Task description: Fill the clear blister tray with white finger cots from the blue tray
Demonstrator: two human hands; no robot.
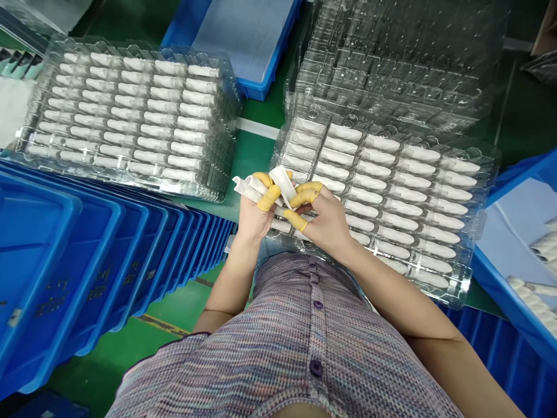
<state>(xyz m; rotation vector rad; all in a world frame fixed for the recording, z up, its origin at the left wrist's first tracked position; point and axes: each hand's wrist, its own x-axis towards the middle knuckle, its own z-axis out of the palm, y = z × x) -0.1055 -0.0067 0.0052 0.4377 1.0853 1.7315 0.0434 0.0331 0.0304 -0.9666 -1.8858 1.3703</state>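
Above the green tabletop (251,159), over the clear plastic tray (477,227), the left hand (256,216) pinches slim white shells (244,188), the right hand (325,219) another white piece (282,184); apparently handling single pieces, calling for light fingertips.

Nested blue crates (35,255), green floor (148,348)

Factory workshop, blue bins (111,255), parts trays (469,273), green floor (130,355)
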